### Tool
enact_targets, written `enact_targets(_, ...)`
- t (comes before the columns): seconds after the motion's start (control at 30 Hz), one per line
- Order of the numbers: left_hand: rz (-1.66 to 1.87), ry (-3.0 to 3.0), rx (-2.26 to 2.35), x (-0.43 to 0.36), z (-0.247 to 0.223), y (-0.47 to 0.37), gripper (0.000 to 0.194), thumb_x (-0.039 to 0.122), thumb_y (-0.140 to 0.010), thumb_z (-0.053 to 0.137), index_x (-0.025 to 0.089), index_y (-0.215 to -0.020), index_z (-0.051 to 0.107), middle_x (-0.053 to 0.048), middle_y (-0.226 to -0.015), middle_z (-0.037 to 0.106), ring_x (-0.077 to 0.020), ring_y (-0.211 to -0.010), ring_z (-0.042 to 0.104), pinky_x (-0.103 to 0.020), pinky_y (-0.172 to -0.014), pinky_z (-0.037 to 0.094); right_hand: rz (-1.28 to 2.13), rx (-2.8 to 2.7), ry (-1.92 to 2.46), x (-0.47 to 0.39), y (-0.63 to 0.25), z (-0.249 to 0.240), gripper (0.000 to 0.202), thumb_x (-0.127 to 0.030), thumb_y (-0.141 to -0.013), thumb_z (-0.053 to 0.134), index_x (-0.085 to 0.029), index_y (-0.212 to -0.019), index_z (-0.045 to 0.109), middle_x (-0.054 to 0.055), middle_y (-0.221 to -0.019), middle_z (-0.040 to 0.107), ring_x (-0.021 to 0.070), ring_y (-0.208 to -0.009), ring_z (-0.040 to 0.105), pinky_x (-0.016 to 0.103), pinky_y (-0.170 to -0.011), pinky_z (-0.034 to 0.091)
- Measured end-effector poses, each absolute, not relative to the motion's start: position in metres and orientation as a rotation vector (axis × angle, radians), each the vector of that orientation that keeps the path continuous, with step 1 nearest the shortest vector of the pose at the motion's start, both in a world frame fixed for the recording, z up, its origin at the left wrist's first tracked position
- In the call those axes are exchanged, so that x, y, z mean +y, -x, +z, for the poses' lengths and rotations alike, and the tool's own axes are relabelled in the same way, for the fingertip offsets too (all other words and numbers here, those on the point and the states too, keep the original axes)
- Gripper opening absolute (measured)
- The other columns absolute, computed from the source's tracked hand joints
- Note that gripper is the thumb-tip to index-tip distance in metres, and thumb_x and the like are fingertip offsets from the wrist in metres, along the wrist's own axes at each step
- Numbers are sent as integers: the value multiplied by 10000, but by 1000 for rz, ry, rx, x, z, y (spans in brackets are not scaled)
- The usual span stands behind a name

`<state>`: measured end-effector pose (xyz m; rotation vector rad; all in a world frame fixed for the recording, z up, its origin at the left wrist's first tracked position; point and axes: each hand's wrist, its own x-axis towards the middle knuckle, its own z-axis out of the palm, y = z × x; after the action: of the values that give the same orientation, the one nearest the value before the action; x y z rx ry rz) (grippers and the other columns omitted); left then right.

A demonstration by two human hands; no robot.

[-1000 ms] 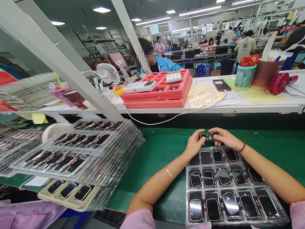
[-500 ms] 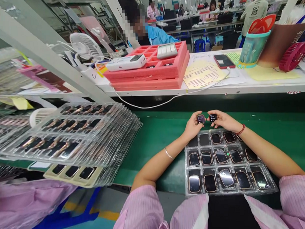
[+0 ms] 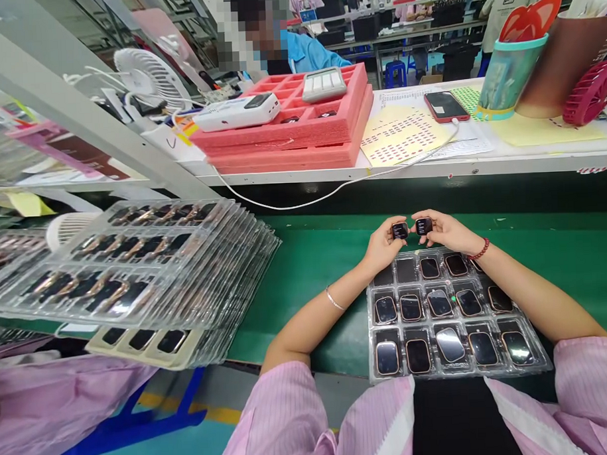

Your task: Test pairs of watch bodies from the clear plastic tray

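My left hand (image 3: 382,244) holds a small square watch (image 3: 399,231) with a lit screen between its fingers. A second lit watch (image 3: 423,226) is gripped in my right hand (image 3: 448,232), close beside the first one. Both hands are above the back edge of a clear plastic tray (image 3: 399,322), whose compartments hold several dark-screened watches (image 3: 440,303). In the tray's back row, the compartment left of the watches shows no watch. My right forearm partly covers the tray's right side.
Stacked clear trays (image 3: 240,269) full of watches stand on the green table (image 3: 305,287) at left, over a cream tray (image 3: 188,354). Red foam trays (image 3: 350,129), a phone (image 3: 446,108) and a cup (image 3: 507,74) sit on the shelf. A person in blue (image 3: 310,53) is behind it.
The camera view has shifted slightly. Both watches remain in my hands at nearly the same place, and the text on their screens looks different.
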<state>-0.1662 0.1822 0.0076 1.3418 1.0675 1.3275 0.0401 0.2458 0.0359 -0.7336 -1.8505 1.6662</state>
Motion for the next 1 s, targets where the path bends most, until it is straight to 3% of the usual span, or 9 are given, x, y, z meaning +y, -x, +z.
enact_targets(0.1, 1308, -1332, 1099, 181, 11, 166, 476, 161, -739, 636, 150, -1213, 592, -72, -1009, 690, -140, -797, 662, -294, -779, 566, 1662, -1858, 732, 246, -40, 36, 536, -88, -747, 595, -201, -1269, 555, 77, -1156, 708, 155, -798, 712, 264, -676, 600)
enact_targets(0.3, 1257, -1316, 1122, 177, 20, 166, 285, 264, -850, 607, 130, -1098, 648, -54, -868, 697, -100, -645, 620, -220, -604, 526, 1653, -1892, 789, 246, -40, 38, 293, -208, -891, 586, -166, -1178, 621, 79, -1024, 733, 134, -685, 697, 223, -576, 561)
enact_targets(1.0, 1261, -1317, 1171, 176, 25, 164, 258, 213, -816, 588, 140, -1047, 677, -22, -813, 672, -95, -648, 615, -200, -569, 512, 1702, -1863, 767, 247, -39, 35, 310, -286, -846, 685, -172, -1132, 648, 69, -971, 745, 129, -661, 697, 230, -607, 574)
